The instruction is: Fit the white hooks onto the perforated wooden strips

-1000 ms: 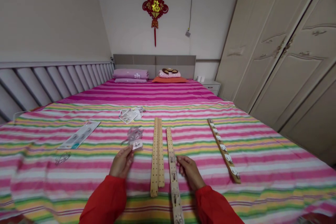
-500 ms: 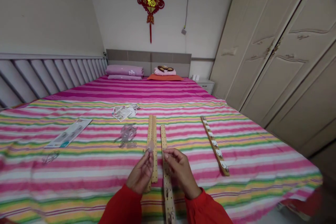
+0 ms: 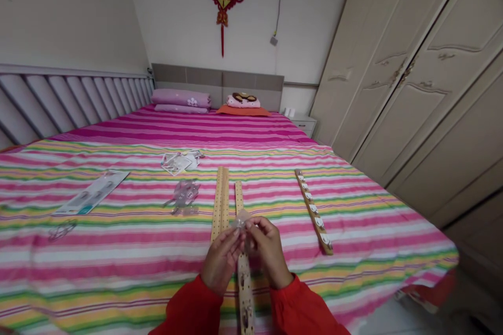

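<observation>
- Nearest, a stiff, perforated wooden strip (image 3: 245, 297) carries metal hooks (image 3: 247, 316).
- Above it, left hand (image 3: 222, 260) and right hand (image 3: 270, 248), fingertips nearly closed, pinch a clear plastic piece (image 3: 242, 216); it looks light, slick and thin, best taken by its edges.
- Beyond, a glossy, see-through heap (image 3: 185, 193) lies on soft striped cloth (image 3: 118, 259).

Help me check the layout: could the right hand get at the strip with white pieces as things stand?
Probably yes: only striped cloth shows between the right hand and the strip with white pieces. That hand is at the clear packet, though, and may need to leave it first.
</observation>
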Demonstrator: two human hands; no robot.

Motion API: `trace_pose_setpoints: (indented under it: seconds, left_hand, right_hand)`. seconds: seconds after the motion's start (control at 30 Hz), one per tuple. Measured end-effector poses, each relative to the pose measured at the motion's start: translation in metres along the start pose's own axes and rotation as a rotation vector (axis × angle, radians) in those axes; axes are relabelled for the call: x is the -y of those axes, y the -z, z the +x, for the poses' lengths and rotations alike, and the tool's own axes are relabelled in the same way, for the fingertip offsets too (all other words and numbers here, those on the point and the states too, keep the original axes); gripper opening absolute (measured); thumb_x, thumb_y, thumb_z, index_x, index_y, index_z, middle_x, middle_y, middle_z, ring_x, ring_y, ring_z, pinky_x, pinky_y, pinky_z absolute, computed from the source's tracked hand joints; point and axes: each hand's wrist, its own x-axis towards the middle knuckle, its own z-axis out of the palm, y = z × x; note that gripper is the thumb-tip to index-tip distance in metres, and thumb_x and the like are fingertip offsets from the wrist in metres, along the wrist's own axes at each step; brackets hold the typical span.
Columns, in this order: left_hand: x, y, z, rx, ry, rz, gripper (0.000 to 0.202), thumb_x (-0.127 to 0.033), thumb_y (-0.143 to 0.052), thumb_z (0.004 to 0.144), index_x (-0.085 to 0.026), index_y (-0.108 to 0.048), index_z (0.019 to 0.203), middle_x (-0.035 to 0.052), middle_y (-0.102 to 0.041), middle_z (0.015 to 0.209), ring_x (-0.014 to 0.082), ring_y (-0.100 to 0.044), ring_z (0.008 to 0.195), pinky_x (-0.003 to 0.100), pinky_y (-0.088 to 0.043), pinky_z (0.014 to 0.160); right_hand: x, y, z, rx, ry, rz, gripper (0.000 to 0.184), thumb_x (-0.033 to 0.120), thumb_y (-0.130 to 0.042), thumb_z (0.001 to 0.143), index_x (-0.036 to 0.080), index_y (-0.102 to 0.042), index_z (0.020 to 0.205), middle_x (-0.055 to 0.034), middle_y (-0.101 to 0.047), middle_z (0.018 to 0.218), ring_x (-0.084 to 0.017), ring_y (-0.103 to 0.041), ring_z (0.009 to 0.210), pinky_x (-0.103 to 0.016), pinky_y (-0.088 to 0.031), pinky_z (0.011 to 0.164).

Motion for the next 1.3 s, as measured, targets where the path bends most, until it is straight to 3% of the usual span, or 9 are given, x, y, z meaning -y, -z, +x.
trace_pose_setpoints:
  seconds: [0.17,0.27,0.37,0.5,0.63,0.93,1.1,1.3]
  left_hand:
    - [-0.009,0.013,0.012,0.028,-0.176,0.380,0.034,-0.030,-0.077,0.063,-0.016,-0.070,0.093,0.0048,-0.072,0.081,0.0119,-0.065,0.073,0.020,-0.050,0.069]
    - [-0.010,0.014,0.014,0.051,-0.223,0.513,0.031,-0.034,-0.077,0.061,-0.014,-0.070,0.084,0.0041,-0.070,0.073,0.0129,-0.063,0.066,0.022,-0.049,0.064]
    - [-0.008,0.013,0.017,0.072,-0.206,0.569,0.028,-0.032,-0.080,0.054,-0.014,-0.067,0.070,0.0020,-0.067,0.063,0.0123,-0.059,0.057,0.023,-0.048,0.057]
    - [-0.011,0.009,0.030,0.104,-0.253,0.645,0.025,-0.032,-0.077,0.057,-0.014,-0.067,0.071,0.0031,-0.068,0.066,0.0149,-0.062,0.063,0.026,-0.050,0.063]
    - [-0.021,0.006,0.058,0.133,-0.350,0.720,0.024,-0.032,-0.073,0.059,-0.014,-0.069,0.075,0.0050,-0.070,0.072,0.0186,-0.065,0.073,0.030,-0.050,0.073]
    - [-0.019,0.014,0.115,0.092,-0.460,0.877,0.025,-0.030,-0.066,0.061,-0.015,-0.069,0.081,0.0024,-0.068,0.067,0.0160,-0.062,0.066,0.027,-0.047,0.067]
    - [-0.014,0.018,0.130,0.078,-0.443,0.889,0.024,-0.030,-0.065,0.062,-0.016,-0.069,0.081,0.0014,-0.067,0.068,0.0153,-0.061,0.065,0.027,-0.048,0.066]
    - [-0.010,0.022,0.134,0.078,-0.529,1.049,0.024,-0.026,-0.058,0.069,-0.016,-0.068,0.088,0.0026,-0.066,0.073,0.0151,-0.059,0.067,0.027,-0.046,0.068]
  right_hand:
    - [-0.008,0.017,0.010,0.025,0.009,-0.056,0.028,0.044,-0.068,0.070,0.019,-0.058,0.065,0.0080,-0.045,0.041,-0.007,-0.035,0.038,-0.020,-0.025,0.039]
    - [-0.018,0.022,0.009,0.071,-0.052,-0.062,0.029,0.043,-0.071,0.067,0.018,-0.057,0.064,0.0079,-0.046,0.041,-0.006,-0.034,0.036,-0.020,-0.025,0.038]
    - [-0.026,0.024,0.008,0.047,-0.116,-0.026,0.029,0.042,-0.074,0.063,0.017,-0.059,0.068,0.0080,-0.047,0.040,-0.006,-0.035,0.033,-0.020,-0.025,0.037]
    - [-0.031,0.022,0.021,-0.029,-0.133,0.037,0.028,0.036,-0.078,0.057,0.015,-0.064,0.071,0.0041,-0.056,0.047,-0.007,-0.044,0.039,-0.020,-0.031,0.040]
    - [-0.034,0.019,0.050,-0.051,-0.097,0.048,0.024,0.033,-0.077,0.055,0.015,-0.067,0.068,0.0027,-0.058,0.047,-0.008,-0.046,0.041,-0.020,-0.033,0.041]
    - [-0.050,0.012,0.099,-0.067,-0.059,-0.031,0.018,0.030,-0.072,0.053,0.015,-0.064,0.059,0.0040,-0.055,0.041,-0.008,-0.043,0.037,-0.022,-0.034,0.040]
    - [-0.061,0.013,0.109,-0.101,-0.068,-0.035,0.019,0.030,-0.073,0.051,0.016,-0.064,0.060,0.0038,-0.057,0.045,-0.009,-0.047,0.039,-0.021,-0.036,0.040]
    - [-0.067,0.014,0.112,-0.111,-0.080,-0.038,0.018,0.029,-0.071,0.053,0.016,-0.063,0.062,0.0040,-0.057,0.046,-0.009,-0.048,0.040,-0.021,-0.036,0.041]
